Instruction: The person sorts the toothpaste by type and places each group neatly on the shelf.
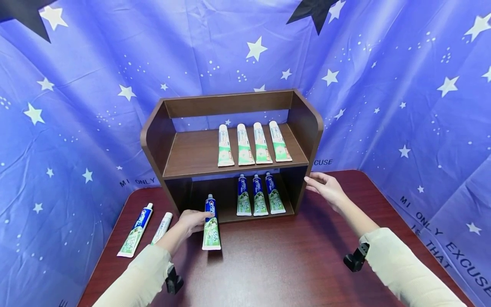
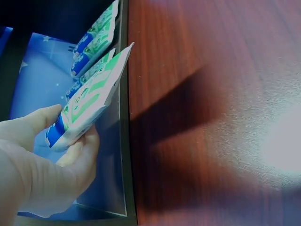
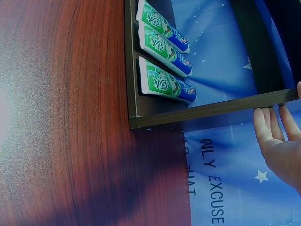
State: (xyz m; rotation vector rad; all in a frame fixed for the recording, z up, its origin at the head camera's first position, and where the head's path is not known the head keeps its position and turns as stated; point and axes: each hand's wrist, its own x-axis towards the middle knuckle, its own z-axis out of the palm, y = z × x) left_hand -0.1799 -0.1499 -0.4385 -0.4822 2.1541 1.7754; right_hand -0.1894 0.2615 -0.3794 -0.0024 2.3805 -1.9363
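My left hand (image 1: 193, 222) pinches a blue, white and green toothpaste tube (image 1: 212, 238) between thumb and fingers. Cap up, the tube is held in front of the lower level of a dark brown two-level shelf (image 1: 234, 172). In the left wrist view the tube (image 2: 89, 101) is tilted, with the left hand (image 2: 51, 165) around its blue end. At the shelf's right side panel, my right hand (image 1: 326, 187) holds the edge; the right wrist view shows its fingertips (image 3: 265, 115) against the outer face and a bit of thumb at the edge.
Several white-and-green tubes (image 1: 245, 145) lie in a row on the upper level. Three blue-and-green tubes (image 1: 259, 198) lie on the lower level's right. Left of the shelf, a blue-green tube (image 1: 136, 230) and a white tube (image 1: 163, 226) lie on the reddish table (image 1: 268, 264). Starry blue cloth (image 1: 230, 51) hangs around.
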